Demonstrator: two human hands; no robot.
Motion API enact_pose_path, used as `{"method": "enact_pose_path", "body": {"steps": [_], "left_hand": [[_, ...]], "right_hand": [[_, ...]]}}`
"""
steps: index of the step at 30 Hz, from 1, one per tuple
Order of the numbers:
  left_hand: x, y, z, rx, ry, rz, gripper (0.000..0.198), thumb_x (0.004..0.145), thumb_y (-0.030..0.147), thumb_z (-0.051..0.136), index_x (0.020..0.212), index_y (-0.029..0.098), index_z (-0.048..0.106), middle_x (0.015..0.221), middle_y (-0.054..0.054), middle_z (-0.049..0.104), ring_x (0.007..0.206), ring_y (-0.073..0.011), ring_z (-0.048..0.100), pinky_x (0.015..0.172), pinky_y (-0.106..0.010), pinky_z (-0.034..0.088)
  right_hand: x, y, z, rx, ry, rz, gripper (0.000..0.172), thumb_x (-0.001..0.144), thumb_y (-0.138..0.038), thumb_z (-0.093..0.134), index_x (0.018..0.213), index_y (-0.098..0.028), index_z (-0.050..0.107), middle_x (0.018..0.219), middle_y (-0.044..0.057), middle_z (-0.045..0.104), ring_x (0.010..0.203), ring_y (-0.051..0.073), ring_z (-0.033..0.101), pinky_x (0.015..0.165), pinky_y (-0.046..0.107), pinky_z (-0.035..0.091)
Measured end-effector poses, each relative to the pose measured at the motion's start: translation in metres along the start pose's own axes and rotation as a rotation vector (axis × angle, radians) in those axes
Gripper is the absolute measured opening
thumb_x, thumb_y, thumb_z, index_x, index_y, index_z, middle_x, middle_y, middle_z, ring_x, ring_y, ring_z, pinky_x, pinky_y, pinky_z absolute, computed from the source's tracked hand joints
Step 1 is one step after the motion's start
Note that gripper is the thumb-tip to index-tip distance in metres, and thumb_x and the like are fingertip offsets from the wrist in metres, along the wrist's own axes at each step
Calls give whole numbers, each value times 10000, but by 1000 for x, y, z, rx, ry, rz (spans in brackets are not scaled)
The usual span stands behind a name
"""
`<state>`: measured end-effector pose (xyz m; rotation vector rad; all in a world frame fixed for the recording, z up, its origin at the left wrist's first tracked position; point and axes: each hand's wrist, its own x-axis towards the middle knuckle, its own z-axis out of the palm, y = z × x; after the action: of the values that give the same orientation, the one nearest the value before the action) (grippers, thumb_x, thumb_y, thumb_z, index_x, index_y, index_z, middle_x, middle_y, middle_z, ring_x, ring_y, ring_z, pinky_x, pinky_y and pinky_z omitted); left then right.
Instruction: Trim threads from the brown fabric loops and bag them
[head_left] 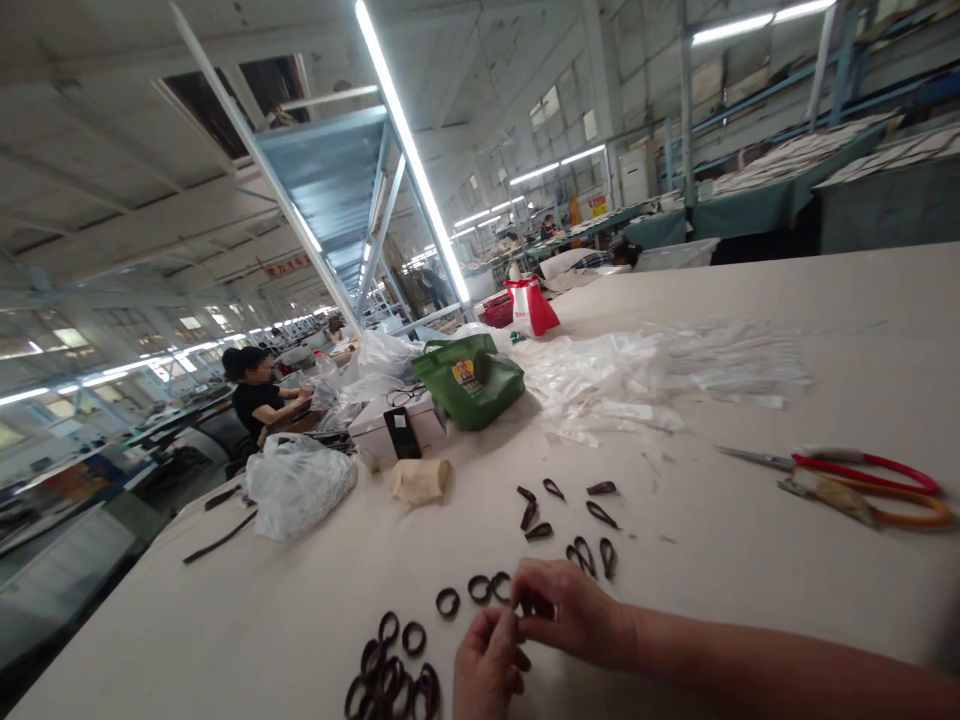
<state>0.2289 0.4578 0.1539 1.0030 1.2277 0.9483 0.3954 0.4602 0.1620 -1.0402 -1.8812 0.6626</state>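
My left hand point(486, 668) and my right hand point(574, 612) meet low in the view, fingers pinched together. What sits between their fingertips is small and mostly hidden; I cannot make it out. Dark round loops point(448, 602) lie just beyond and to the left of my hands. A heap of similar loops point(391, 676) is at the near left. Past my right hand, several dark strips folded into teardrop shapes point(601, 514) are scattered on the pale table point(712, 620).
Red- and orange-handled scissors point(870, 484) lie at the right. Clear plastic bags point(637, 375) spread across the back, beside a green bag point(472, 380) and a phone point(403, 432). A white plastic bag point(298, 487) stands at the left. Another person point(259, 395) sits beyond the table.
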Motion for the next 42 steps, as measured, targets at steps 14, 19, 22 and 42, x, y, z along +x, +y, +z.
{"method": "enact_pose_path", "body": {"steps": [14,19,22,42], "left_hand": [[-37,34,-6,96,97,220,335,675,443,803,671,164,618,517,54,541,468,-57,437,478,-178,333],[-34,31,-7,161,97,225,353,673,482,797,689,167,638,526,42,563,470,-68,456,481,-186,366],[-31,27,-9,243,43,190,387,680,528,784,696,166,647,529,34,568,474,-81,473,482,-200,382],[-39,27,-6,234,-31,279,179,775,332,702,709,181,633,558,43,534,532,-92,458,518,-203,378]], "right_hand": [[15,8,-14,310,97,225,405,779,-59,498,1170,-122,582,967,29,685,591,45,558,539,172,401],[13,6,-12,419,6,229,331,782,-114,565,1107,-114,623,922,20,682,602,44,551,564,171,430],[8,-2,-11,494,-85,171,334,788,-148,593,1118,-104,623,941,34,679,660,62,573,605,187,470],[2,-17,-27,522,-274,264,105,761,-170,614,857,-130,632,701,-29,590,618,75,511,573,192,408]]}}
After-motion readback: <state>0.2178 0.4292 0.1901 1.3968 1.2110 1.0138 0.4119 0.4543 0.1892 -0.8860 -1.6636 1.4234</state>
